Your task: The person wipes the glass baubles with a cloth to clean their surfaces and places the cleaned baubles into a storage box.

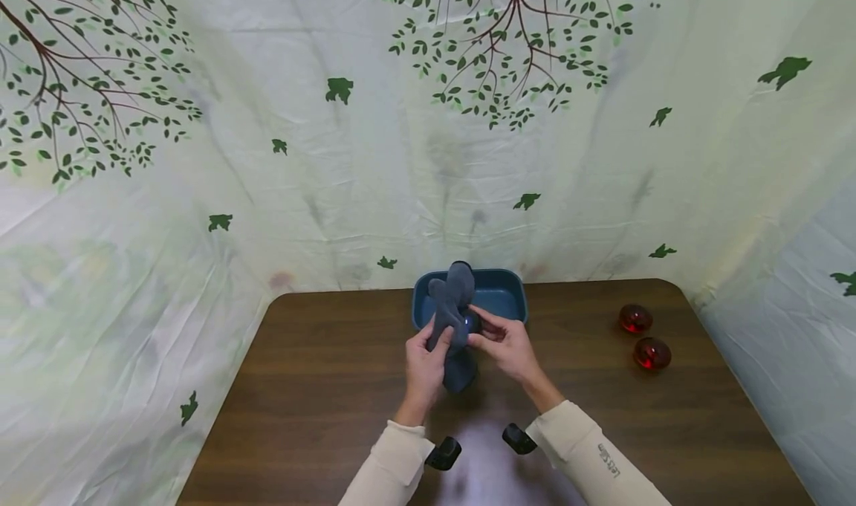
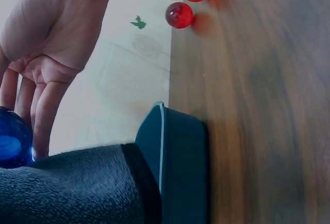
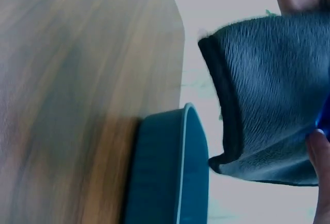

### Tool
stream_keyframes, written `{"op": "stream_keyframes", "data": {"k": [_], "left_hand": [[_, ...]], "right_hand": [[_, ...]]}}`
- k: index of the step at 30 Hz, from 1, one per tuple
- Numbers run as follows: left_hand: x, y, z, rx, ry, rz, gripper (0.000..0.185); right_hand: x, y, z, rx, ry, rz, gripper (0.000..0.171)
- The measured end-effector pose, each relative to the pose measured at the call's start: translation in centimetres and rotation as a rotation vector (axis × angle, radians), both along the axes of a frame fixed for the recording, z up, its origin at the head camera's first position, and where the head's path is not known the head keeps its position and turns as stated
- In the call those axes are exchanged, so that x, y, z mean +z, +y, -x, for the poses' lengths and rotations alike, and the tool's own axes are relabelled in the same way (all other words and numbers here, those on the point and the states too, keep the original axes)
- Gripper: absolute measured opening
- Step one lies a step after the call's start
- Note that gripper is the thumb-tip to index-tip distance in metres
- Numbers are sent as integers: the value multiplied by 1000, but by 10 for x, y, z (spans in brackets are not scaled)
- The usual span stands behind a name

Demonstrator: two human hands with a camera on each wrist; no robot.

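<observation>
Above the near edge of the blue tub (image 1: 504,294), a dark grey cloth (image 1: 451,305) is held up over the wooden table (image 1: 321,387). The cloth is gripped from the left side by the left hand (image 1: 423,365), with the fingers curled around it. A blue ball (image 2: 11,140) is pinched against the cloth by the fingertips of the right hand (image 1: 507,344). Two red balls (image 1: 643,336) are seen well apart, on the right part of the table.
</observation>
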State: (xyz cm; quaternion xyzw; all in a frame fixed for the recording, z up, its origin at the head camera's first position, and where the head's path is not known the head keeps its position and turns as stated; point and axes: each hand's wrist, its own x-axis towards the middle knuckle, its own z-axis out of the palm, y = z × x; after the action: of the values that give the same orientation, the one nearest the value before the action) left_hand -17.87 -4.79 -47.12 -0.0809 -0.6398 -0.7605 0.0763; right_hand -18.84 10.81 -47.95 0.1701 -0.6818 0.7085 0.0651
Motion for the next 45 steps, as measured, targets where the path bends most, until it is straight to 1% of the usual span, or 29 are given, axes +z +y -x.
{"op": "stream_keyframes", "data": {"k": [3,5,6,8,11,14,17,19,23,25,27,28,30,31,33,34,35,37,39,42,44,45], "left_hand": [[1,0,0,-23,39,4,42],[-1,0,1,-20,44,-3,43],[-2,-1,2,-10,42,-12,42],[-3,0,4,13,29,-42,37],[-5,1,5,45,-14,-99,32],[-7,2,5,52,-48,-143,32],[-7,2,3,42,-46,-142,31],[-6,2,2,28,-11,-111,32],[-1,1,3,-24,76,-33,43],[0,1,5,-38,114,-7,47],[1,1,6,-36,130,-2,48],[2,1,7,-26,128,-5,47],[2,2,8,2,99,-30,43],[2,2,8,18,76,-51,40],[2,2,8,47,23,-99,36],[2,2,8,57,1,-123,35],[1,2,8,66,-21,-143,34],[1,2,8,70,-60,-174,35],[1,3,7,66,-77,-185,36],[0,4,6,57,-82,-193,36],[0,6,6,42,-75,-196,36],[0,7,7,36,-69,-195,36]], "right_hand": [[3,-3,-3,-45,-94,18,41],[5,-4,-4,-55,-131,39,40],[6,-5,-4,-56,-134,41,40],[6,-5,-3,-33,-110,38,43],[6,-4,-2,31,-19,40,53],[4,-2,0,81,59,35,59],[3,0,1,76,70,14,57],[5,-1,-1,40,23,1,53],[11,-9,-5,-92,-160,37,42],[15,-13,-6,-150,-231,68,41],[18,-14,-6,-163,-254,70,42],[19,-13,-5,-139,-250,64,43],[20,-7,-2,-37,-222,52,44],[21,-4,-1,19,-201,28,45],[20,4,1,105,-149,-47,47],[20,7,3,130,-114,-87,48],[19,10,4,135,-79,-128,50],[17,15,7,99,4,-209,52],[15,17,9,65,106,-243,53],[12,18,11,44,231,-242,58],[10,18,11,33,262,-222,57],[10,17,10,22,254,-209,55]]}}
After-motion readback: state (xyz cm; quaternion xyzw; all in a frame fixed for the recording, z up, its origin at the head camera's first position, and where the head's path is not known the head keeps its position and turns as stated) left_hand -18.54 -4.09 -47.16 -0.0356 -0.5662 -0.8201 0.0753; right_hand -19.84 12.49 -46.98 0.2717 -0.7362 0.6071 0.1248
